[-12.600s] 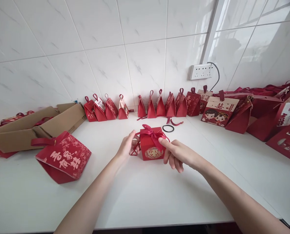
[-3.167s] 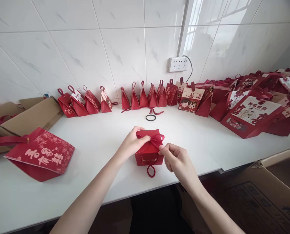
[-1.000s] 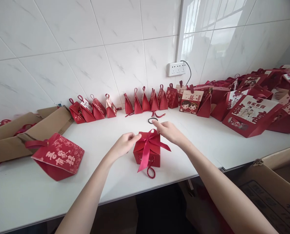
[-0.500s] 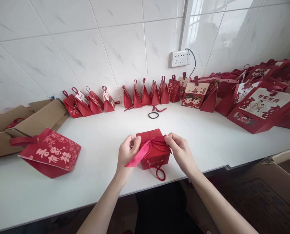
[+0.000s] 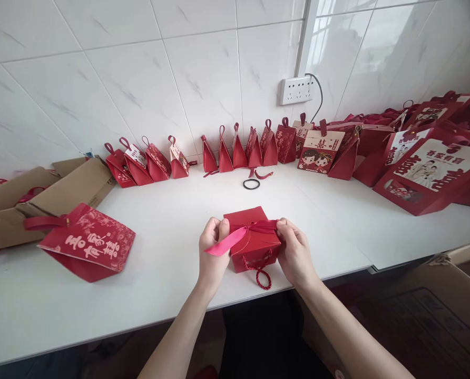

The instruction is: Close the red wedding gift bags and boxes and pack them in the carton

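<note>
A small red gift box (image 5: 254, 247) stands on the white table near its front edge. A pink-red ribbon (image 5: 235, 240) crosses its top and is gathered at a knot in the middle. My left hand (image 5: 215, 252) pinches the ribbon at the box's left side, with a loose tail draped over the fingers. At the right side, my right hand (image 5: 296, 247) pinches the other part of the ribbon between thumb and forefinger. A twisted red cord handle (image 5: 263, 279) hangs from the box's front onto the tabletop.
A red favor box (image 5: 96, 242) lies at the left by an open cardboard carton (image 5: 72, 184). Several small red boxes (image 5: 254, 150) line the wall, with a black ring (image 5: 251, 183) before them. Larger red boxes (image 5: 428, 173) crowd the right. A power socket (image 5: 296, 90) is on the wall.
Both hands keep hold of the ribbon, which now lies straighter to the right of the knot. My right hand has come closer to the box's side. The whole view has shifted slightly.
</note>
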Tool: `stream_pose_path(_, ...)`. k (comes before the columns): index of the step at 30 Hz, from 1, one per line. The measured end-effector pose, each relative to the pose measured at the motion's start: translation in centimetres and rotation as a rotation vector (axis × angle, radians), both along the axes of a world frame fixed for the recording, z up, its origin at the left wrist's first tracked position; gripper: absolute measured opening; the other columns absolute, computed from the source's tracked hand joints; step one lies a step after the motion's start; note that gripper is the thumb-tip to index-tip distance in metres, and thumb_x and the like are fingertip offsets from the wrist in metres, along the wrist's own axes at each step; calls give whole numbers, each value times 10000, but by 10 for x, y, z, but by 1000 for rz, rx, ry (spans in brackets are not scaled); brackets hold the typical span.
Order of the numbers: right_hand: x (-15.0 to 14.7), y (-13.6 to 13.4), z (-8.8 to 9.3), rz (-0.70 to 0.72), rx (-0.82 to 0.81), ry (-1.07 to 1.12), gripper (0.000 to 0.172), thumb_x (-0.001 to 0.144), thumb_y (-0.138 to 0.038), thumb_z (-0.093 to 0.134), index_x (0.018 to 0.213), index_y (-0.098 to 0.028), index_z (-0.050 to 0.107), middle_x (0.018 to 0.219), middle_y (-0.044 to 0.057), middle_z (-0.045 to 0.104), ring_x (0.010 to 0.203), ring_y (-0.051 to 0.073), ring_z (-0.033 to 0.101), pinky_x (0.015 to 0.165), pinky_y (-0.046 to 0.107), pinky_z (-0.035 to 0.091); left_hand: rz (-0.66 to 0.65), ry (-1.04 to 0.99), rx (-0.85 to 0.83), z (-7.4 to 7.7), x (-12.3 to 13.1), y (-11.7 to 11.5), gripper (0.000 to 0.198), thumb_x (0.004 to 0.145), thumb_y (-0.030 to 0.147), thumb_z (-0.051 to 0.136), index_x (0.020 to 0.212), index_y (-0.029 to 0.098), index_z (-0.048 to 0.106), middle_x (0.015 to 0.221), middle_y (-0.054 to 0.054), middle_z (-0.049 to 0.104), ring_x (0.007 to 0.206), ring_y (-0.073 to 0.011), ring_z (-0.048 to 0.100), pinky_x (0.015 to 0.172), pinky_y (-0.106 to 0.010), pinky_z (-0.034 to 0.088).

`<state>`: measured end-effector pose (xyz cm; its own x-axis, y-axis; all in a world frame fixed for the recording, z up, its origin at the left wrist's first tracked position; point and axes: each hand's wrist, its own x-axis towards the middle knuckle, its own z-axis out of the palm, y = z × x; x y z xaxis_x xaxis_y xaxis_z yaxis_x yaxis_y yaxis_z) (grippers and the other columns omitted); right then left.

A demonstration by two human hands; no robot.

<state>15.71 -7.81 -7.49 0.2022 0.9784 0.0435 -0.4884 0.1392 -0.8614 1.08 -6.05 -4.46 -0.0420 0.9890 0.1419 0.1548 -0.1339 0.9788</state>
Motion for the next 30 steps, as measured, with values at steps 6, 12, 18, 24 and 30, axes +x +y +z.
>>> stream_pose_path(6, 38, 6, -7, 174, 218, -402, 448, 694, -571, 663, 961, -244, 513, 1000, 42, 534, 957, 192, 528, 814, 329, 447, -93, -107, -273, 7, -20, 9, 388, 779, 581, 487, 733, 199, 429, 671, 30, 459, 485, -81, 437, 403, -195, 343)
stream_pose_path(12, 49, 17, 0, 522, 280, -789, 1106, 625, -344, 770, 1442, -288, 28, 1421, 149, 328, 1303, 283, 366, 1025, 509, 343, -214, 34, -338, 14, -22, 9, 536, 698, 505, 666, 1098, 205, 473, 1077, -91, 586, 927, -205, 605, 703, -273, 496)
stream_pose_path(18, 47, -2, 11, 160, 523, -1027, 1069, 618, -243, 764, 1454, -268, 100, 1437, 144, 305, 1312, 298, 359, 1056, 459, 354, -379, -25, -100, 24, -27, -21, 428, 811, 437, 561, 1175, 218, 504, 1260, -97, 531, 1157, -251, 505, 878, -341, 467)
stream_pose_path(24, 61, -43, 22, -65, 774, -1103, 1009, 663, -251, 770, 1437, -314, 125, 1438, 130, 287, 1376, 312, 227, 1065, 531, 338, -237, 24, 123, 42, -13, -59, 285, 806, 444, 577, 913, 180, 592, 911, -57, 649, 872, -183, 611, 742, -283, 496)
stream_pose_path(30, 64, -80, 21, -279, 789, -1031, 1049, 627, -258, 799, 1431, -319, 128, 1433, 118, 306, 1353, 316, 275, 1081, 549, 309, -157, 312, 963, 46, 22, -109, 117, 782, 95, 613, 852, 184, 586, 741, 3, 610, 718, -119, 565, 703, -261, 477)
